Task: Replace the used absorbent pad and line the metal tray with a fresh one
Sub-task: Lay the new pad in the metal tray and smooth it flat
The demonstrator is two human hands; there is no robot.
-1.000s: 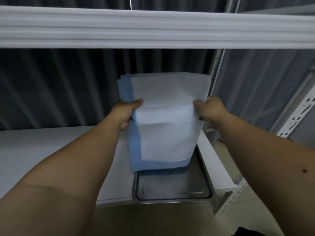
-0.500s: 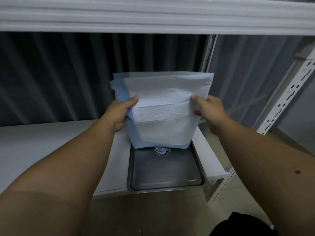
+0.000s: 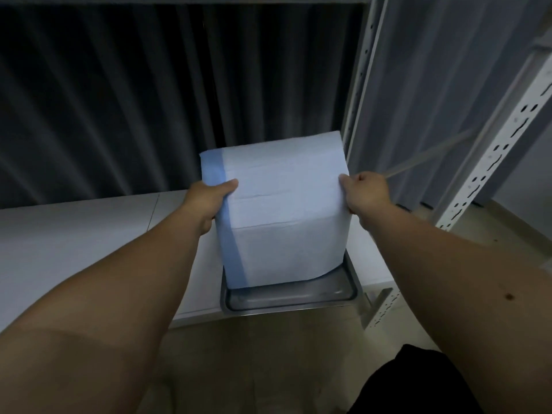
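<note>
A white absorbent pad (image 3: 283, 222) with a blue left border hangs nearly upright over the metal tray (image 3: 292, 297). My left hand (image 3: 209, 198) grips its blue left edge and my right hand (image 3: 364, 192) grips its right edge, both at about mid-height. The pad's bottom edge reaches down into the tray and hides most of the tray's floor; only the tray's near strip and rim show. The tray sits at the right end of a white shelf (image 3: 89, 240).
A slotted white rack upright (image 3: 490, 162) rises at the right, with another post (image 3: 358, 85) just behind the pad. Dark pleated curtain (image 3: 134, 100) backs the shelf. Tiled floor (image 3: 254, 369) lies below, and a dark piece of clothing (image 3: 418, 383) shows at the bottom right.
The pad has come down from above the tray until its bottom edge is inside it, now covering the tray floor and its sticker. Both hands moved lower with it.
</note>
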